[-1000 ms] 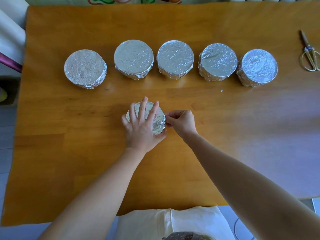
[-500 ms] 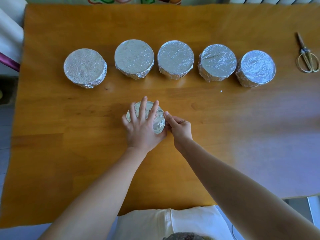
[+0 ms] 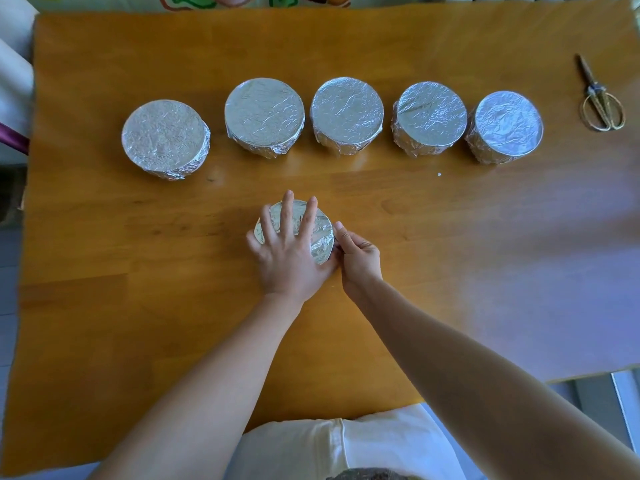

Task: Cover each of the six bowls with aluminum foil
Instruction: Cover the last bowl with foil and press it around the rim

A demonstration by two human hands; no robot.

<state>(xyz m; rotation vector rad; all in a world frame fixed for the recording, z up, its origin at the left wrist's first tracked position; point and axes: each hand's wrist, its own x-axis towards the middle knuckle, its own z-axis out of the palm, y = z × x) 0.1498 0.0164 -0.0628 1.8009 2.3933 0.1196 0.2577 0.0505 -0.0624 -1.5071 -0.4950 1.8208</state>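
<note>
At the near middle of the counter, the left hand lies flat, fingers spread, on the sixth bowl; the right hand has slid nearer, pinching foil at its right rim, likely the last crimp remaining.

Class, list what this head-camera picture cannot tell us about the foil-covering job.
1. Bowl contents, head view: foil hides all six, the five far bowls included.
2. Sixth bowl, near side: left hand lies flat over it.
3. Right hand grip: its curl hides whether foil is pinched.
</note>
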